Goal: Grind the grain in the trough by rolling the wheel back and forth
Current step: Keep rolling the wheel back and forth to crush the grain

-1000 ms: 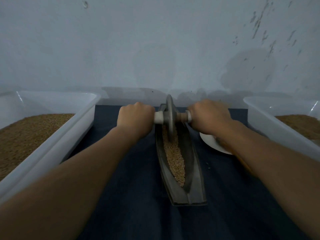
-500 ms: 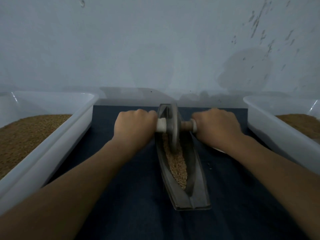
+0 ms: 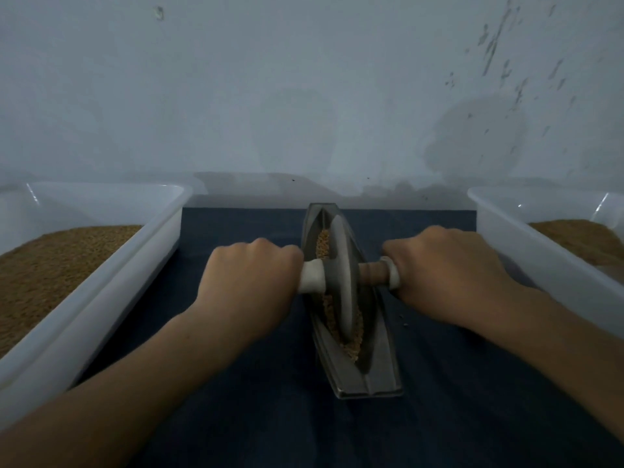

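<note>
A grey boat-shaped metal trough [image 3: 378, 369] lies lengthwise on a dark blue cloth [image 3: 256, 407], with tan grain [image 3: 353, 346] along its groove. A grey disc wheel [image 3: 341, 275] stands upright in the groove near the trough's middle, on an axle handle [image 3: 371, 270] that crosses it. My left hand [image 3: 250, 282] grips the white left end of the axle. My right hand [image 3: 449, 271] grips the right end beside a white collar. Grain shows both beyond and in front of the wheel.
A white plastic tub [image 3: 101, 292] with brown grain stands on the left, and a second white tub [image 3: 540, 258] with grain on the right. A pale wall rises just behind the trough. A few loose grains [image 3: 403, 324] lie on the cloth right of the trough.
Both hands have drawn the wheel toward me, from the trough's far end to about its middle. Grain now shows beyond the wheel. The white dish seen earlier under my right wrist is hidden.
</note>
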